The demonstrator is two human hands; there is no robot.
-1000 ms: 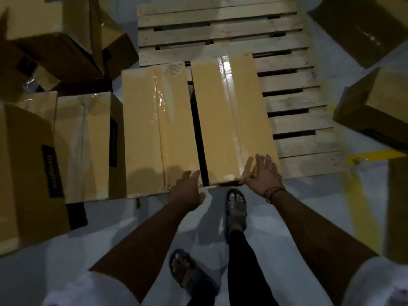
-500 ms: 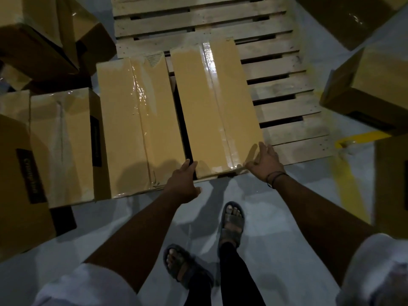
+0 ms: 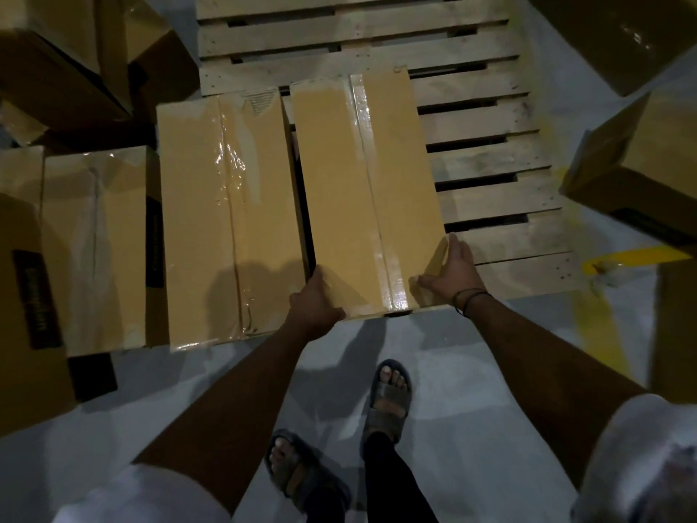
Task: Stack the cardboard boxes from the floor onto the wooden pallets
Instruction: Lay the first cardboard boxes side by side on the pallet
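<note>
Squaring the taped box on the wooden pallet — my left hand is gripping its near-left corner, my right hand is pressing straight-fingered on the near-right one. I'm judging it needs nudging left against the neighbouring box.

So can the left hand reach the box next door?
Probably yes. The left hand holds the near corner of the pallet box, and the neighbouring box lies just beside it, across a narrow gap, nothing between.
</note>
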